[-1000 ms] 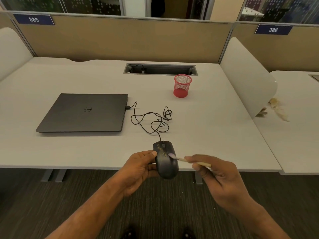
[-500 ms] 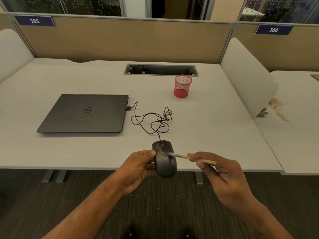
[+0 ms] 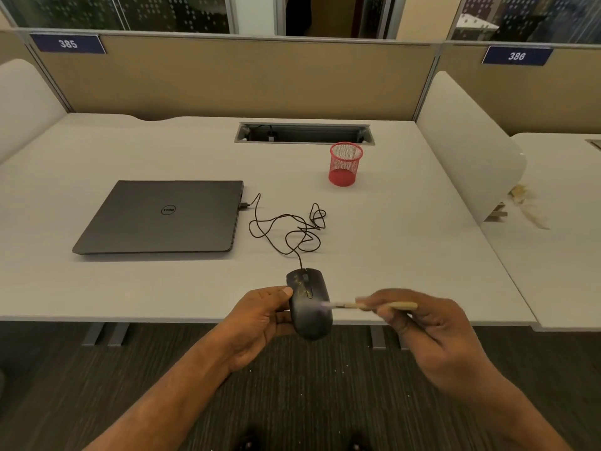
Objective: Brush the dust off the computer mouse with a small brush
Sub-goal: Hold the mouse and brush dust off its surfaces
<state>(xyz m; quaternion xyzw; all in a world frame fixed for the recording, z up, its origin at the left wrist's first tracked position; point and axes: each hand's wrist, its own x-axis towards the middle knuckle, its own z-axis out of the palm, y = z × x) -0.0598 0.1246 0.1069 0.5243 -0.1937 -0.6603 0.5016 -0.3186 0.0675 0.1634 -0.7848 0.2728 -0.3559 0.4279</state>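
We hold the black mouse (image 3: 309, 305) in our left hand (image 3: 260, 315), just over the bench (image 3: 390, 242) edge. Our right hand (image 3: 432, 333) pinches the small brush (image 3: 364, 305) — its tip touches the mouse.

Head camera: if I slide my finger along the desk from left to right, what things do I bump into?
Laptop → cable → red cup → divider
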